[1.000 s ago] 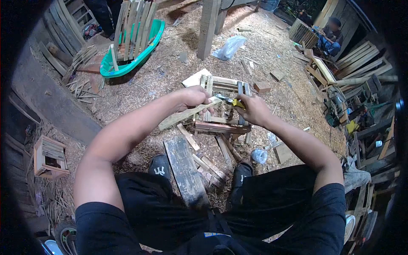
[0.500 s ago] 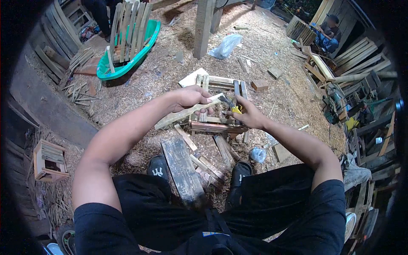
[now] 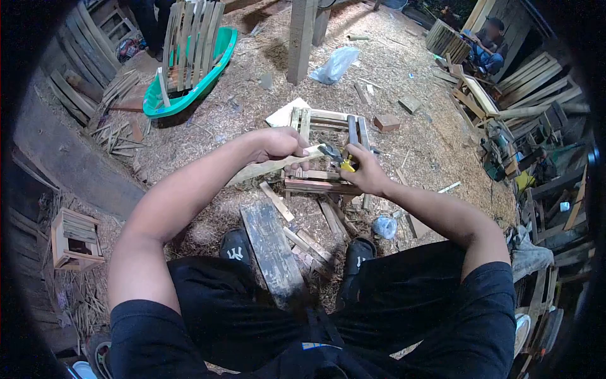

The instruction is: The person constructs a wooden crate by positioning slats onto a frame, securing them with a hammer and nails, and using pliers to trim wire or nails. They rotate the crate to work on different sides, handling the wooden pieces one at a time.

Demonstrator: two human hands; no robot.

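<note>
My left hand (image 3: 285, 144) is closed around a pale wooden slat (image 3: 265, 168), which slants up to the right above the ground. At the slat's right end are the dark jaws of yellow-handled pliers (image 3: 330, 152). My right hand (image 3: 368, 172) grips the handles, with its fingers wrapped round them. Whether the jaws bite on the wood or on a nail is too small to tell. Beneath both hands stands a slatted wooden frame (image 3: 323, 186), partly hidden by them.
A dark, worn board (image 3: 271, 252) lies between my feet, beside loose offcuts (image 3: 276, 202). A green tub (image 3: 192, 98) holding slats stands at the back left, near a wooden post (image 3: 303, 41). A small wooden box (image 3: 77, 240) is at left. Another person (image 3: 489, 47) sits back right.
The right hand and pliers have shifted slightly left and down. The slat's right end has dropped a little, so it lies at a flatter slant.
</note>
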